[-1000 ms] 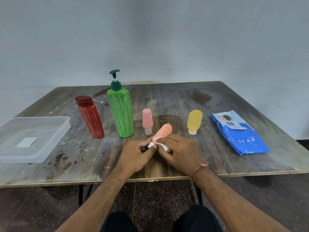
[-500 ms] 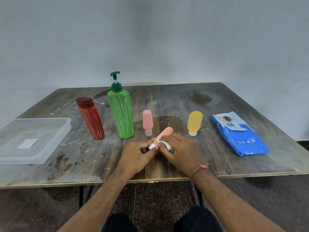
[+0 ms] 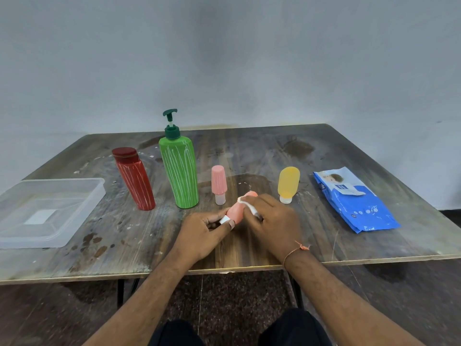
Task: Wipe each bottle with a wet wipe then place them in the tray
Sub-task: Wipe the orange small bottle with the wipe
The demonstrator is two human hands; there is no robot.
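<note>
I have the small salmon bottle [image 3: 237, 211] lifted just above the desk [image 3: 249, 253] near its front edge, my left hand [image 3: 204, 233] pinching its white cap end and my right hand [image 3: 272, 221] curled round the wet wipe [image 3: 245, 201] against its upper body. It looks light and soft-walled, probably slick once damp, so I judge the stiffer cap the safer hold. The clear tray [image 3: 82, 208] at far left looks empty.

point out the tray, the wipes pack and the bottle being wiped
tray [image 3: 82, 211], head view, its right wall
wipes pack [image 3: 359, 208], head view, blue front
salmon bottle [image 3: 237, 211], head view, its body between the hands
</note>
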